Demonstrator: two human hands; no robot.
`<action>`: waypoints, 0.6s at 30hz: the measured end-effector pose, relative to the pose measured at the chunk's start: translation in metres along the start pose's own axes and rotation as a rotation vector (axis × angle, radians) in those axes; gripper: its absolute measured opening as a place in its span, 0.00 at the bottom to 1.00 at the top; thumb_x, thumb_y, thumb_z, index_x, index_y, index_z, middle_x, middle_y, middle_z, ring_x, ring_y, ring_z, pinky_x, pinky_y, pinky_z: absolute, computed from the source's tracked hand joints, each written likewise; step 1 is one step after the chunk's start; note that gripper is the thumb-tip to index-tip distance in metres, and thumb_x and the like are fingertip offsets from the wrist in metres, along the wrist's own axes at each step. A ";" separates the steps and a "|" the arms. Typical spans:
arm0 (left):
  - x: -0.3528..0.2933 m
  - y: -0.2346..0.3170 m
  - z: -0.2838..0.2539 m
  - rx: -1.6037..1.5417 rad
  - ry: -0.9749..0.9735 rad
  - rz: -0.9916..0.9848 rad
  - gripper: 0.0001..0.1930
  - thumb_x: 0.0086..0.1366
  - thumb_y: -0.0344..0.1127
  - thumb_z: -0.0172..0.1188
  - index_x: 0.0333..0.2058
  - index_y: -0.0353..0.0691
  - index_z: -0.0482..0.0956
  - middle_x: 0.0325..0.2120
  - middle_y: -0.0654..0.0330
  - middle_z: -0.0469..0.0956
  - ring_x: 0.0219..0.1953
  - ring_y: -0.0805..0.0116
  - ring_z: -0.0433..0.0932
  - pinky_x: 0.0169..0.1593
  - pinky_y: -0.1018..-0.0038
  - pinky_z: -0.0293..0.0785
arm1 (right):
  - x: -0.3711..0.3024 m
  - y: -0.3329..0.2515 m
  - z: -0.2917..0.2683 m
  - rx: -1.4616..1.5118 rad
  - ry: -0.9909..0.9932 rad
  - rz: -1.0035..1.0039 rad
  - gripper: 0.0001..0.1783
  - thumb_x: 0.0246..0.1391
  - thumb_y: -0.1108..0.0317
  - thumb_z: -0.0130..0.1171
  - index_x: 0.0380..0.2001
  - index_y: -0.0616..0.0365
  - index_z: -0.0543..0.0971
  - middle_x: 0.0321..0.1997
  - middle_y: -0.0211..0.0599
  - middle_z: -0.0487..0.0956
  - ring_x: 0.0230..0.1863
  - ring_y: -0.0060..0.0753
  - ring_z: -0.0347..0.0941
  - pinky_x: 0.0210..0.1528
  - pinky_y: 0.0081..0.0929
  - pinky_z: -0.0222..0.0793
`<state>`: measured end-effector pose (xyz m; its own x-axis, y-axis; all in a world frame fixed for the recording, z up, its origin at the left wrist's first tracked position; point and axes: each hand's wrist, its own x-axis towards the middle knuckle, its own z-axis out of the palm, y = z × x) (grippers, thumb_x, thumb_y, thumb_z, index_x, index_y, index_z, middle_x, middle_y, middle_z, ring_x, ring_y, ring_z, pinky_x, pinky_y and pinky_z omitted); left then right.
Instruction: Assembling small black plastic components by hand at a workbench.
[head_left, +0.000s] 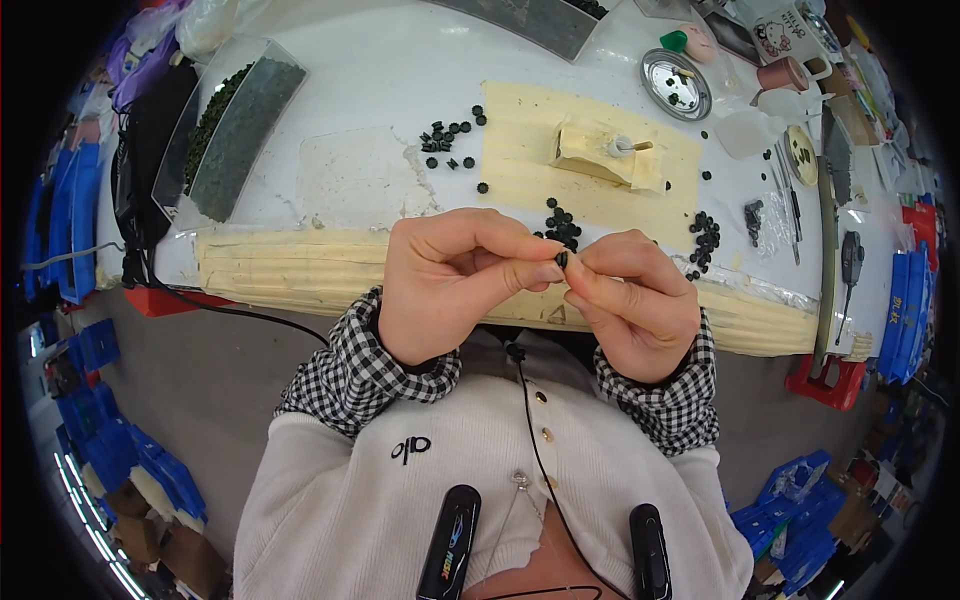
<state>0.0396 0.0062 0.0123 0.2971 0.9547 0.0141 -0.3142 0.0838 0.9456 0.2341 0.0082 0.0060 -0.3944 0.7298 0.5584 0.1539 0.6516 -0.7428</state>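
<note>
Between the fingertips of both hands is a small black round part (561,259), pinched at the table's near edge. My left hand (455,275) is closed, its thumb and forefinger pressed against the part from the left. From the right, my right hand (635,295) pinches the same part, fingers curled. Just beyond the fingertips lies a pile of small black round parts (562,228). Another scattered group of black parts (445,135) is farther left, and a third cluster (704,240) sits to the right. A tape-covered block (600,155) with a short peg stands on the yellowish taped sheet (510,110).
At the left stands a clear bin (245,140) with dark small pieces. A round metal dish (676,85) is at the back right, near a white bottle (748,132). Tweezers (790,210) and a screwdriver (850,265) lie at the right. Yellowish padding (300,265) covers the table's front edge.
</note>
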 end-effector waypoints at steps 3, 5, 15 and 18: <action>0.001 0.001 0.000 0.010 0.000 0.003 0.07 0.55 0.17 0.59 0.34 0.27 0.78 0.30 0.53 0.79 0.33 0.71 0.79 0.39 0.80 0.77 | 0.001 0.000 0.000 -0.006 0.007 -0.004 0.20 0.41 0.83 0.62 0.42 0.59 0.79 0.35 0.35 0.75 0.33 0.30 0.72 0.33 0.21 0.70; 0.000 0.000 0.000 -0.005 0.008 0.003 0.07 0.55 0.17 0.59 0.34 0.27 0.78 0.30 0.53 0.79 0.33 0.71 0.79 0.39 0.80 0.76 | 0.001 0.000 0.000 -0.020 0.007 -0.005 0.21 0.41 0.83 0.62 0.42 0.59 0.79 0.35 0.35 0.75 0.33 0.30 0.72 0.33 0.21 0.70; 0.000 0.001 0.002 0.000 0.029 0.033 0.08 0.54 0.17 0.60 0.35 0.27 0.78 0.31 0.52 0.79 0.34 0.71 0.79 0.40 0.80 0.76 | 0.002 -0.002 0.001 -0.010 0.036 0.008 0.21 0.41 0.84 0.62 0.43 0.59 0.79 0.35 0.35 0.76 0.33 0.29 0.72 0.33 0.20 0.70; 0.000 0.002 0.004 0.000 0.039 0.040 0.08 0.54 0.17 0.60 0.35 0.27 0.78 0.32 0.52 0.79 0.34 0.71 0.79 0.40 0.80 0.76 | 0.001 -0.001 0.000 -0.004 0.034 0.003 0.22 0.41 0.84 0.62 0.43 0.59 0.79 0.35 0.36 0.76 0.33 0.29 0.72 0.33 0.20 0.70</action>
<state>0.0431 0.0052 0.0155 0.2486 0.9678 0.0393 -0.3252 0.0451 0.9446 0.2333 0.0083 0.0078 -0.3633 0.7385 0.5680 0.1592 0.6499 -0.7432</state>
